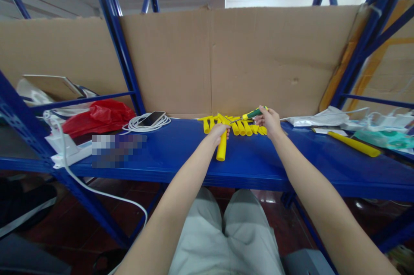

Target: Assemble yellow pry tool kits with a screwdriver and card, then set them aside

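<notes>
My left hand (220, 132) is closed around a yellow plastic tube-like piece (221, 150), whose thick round end points toward me. In my right hand (269, 120) is a screwdriver (254, 113) with a green and yellow handle. Its metal shaft slants left and down, and the tip reaches the upper part of the yellow piece by my left fingers. Whether the tip touches a screw is too small to make out. Behind both hands, several similar yellow pieces (246, 128) lie in a row along the cardboard.
Cardboard (168, 63) backs the blue shelf (181, 150). To the left are a phone (151, 118) on a coiled white cable (131, 125) and a red plastic bag (100, 117). A yellow tube (354, 143), a white packet (318, 116) and a green bag (381, 137) lie right.
</notes>
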`<state>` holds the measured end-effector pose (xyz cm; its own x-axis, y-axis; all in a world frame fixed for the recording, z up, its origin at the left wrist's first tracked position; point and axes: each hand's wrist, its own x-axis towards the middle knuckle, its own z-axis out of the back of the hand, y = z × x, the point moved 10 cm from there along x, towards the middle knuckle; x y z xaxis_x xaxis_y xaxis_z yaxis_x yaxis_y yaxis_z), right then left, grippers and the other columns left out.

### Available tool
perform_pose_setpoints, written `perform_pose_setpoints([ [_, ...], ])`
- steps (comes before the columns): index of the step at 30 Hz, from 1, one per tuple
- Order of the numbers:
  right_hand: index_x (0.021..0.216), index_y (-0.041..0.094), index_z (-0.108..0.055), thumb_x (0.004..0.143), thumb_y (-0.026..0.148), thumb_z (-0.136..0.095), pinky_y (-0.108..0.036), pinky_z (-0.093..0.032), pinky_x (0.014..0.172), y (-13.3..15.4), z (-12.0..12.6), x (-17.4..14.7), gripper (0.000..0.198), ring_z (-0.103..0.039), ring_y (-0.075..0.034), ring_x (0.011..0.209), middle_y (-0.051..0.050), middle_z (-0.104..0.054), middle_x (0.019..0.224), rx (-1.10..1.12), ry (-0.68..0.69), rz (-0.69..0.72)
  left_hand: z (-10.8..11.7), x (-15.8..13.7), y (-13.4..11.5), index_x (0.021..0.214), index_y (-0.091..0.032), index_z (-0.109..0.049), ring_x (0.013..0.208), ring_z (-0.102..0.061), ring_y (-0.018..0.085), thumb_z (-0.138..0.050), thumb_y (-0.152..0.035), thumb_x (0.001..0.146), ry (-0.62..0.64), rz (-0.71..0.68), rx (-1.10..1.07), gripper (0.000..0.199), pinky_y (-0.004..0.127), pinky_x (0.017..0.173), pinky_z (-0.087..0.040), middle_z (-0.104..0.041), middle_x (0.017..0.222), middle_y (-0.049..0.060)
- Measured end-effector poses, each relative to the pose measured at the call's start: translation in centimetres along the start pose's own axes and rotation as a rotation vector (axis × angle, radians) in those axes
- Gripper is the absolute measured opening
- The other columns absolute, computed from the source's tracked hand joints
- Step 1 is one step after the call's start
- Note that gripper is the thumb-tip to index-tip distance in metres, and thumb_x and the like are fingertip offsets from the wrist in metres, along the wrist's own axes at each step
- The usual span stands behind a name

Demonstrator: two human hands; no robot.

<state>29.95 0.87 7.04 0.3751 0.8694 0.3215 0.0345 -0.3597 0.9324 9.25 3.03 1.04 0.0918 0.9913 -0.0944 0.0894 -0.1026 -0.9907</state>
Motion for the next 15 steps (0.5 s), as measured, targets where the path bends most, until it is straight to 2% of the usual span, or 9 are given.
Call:
perform_pose_setpoints([
  [8, 0.073, 0.022, -0.047, 0.074, 0.057, -0.070, -0.016, -0.033, 0.033, 1.2, 0.1, 0.0, 0.042, -0.048, -0.007, 0.034, 0.006, -0.053, 0.045, 0.045, -0.033, 0.161, -0.3, -0.1, -0.1, 0.075, -0.018, -0.048, 0.036, -0.038, 0.006, -0.054, -0.004, 0.080, -0.004, -0.010, 0.005, 0.016, 0.018, 0.040, -0.032, -0.043, 0.045, -0.007],
  [11, 0.073, 0.022, -0.046, 0.077, 0.054, -0.068, -0.016, -0.032, 0.033, 1.8, 1.0, 0.1, 0.039, -0.045, -0.007, 0.033, 0.009, -0.050, 0.043, 0.074, -0.094, 0.200, 0.7, -0.1, -0.2, 0.073, -0.018, -0.048, 0.036, -0.037, 0.006, -0.052, -0.003, 0.080, -0.082, -0.028, 0.040, 0.017, 0.018, 0.040, -0.031, -0.042, 0.044, -0.007],
  [15, 0.067, 0.023, -0.041, 0.085, 0.045, -0.059, -0.017, -0.029, 0.032, 1.9, 2.9, 0.5, 0.033, -0.039, -0.007, 0.031, 0.010, -0.041, 0.037, 0.105, -0.221, 0.183, 1.6, 0.0, -0.4, 0.072, -0.018, -0.050, 0.038, -0.039, 0.008, -0.052, -0.003, 0.079, -0.147, -0.044, 0.051, 0.016, 0.019, 0.043, -0.032, -0.041, 0.044, -0.007],
])
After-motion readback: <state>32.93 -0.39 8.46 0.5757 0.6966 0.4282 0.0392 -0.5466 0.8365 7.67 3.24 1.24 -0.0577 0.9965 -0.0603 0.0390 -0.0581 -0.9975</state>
